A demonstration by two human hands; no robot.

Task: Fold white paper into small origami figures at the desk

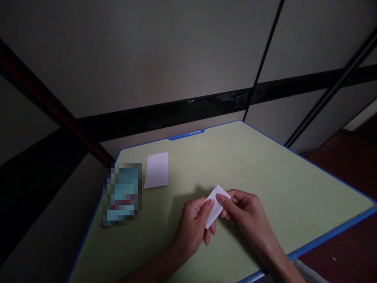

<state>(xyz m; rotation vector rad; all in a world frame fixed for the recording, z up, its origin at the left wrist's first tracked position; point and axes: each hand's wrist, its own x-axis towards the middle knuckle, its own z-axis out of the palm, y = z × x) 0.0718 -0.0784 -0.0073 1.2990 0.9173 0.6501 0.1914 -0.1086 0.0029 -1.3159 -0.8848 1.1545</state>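
Observation:
A small piece of folded white paper [214, 212] is held above the table between both of my hands. My left hand [192, 225] is closed on its left edge, thumb on top and fingers beneath. On its upper right side, my right hand [246, 210] pinches it, the thumb pressed flat on the paper. The fingers under the paper are partly hidden. Farther back and to the left, a flat sheet of white paper [157, 170] lies by itself on the table.
The pale green table [265, 169] has a blue edge and a blue handle strip [187, 135] at the back. A blurred-out bluish item [123, 194] lies at the left edge. Cabinet panels [165, 59] with a black band stand right behind the table.

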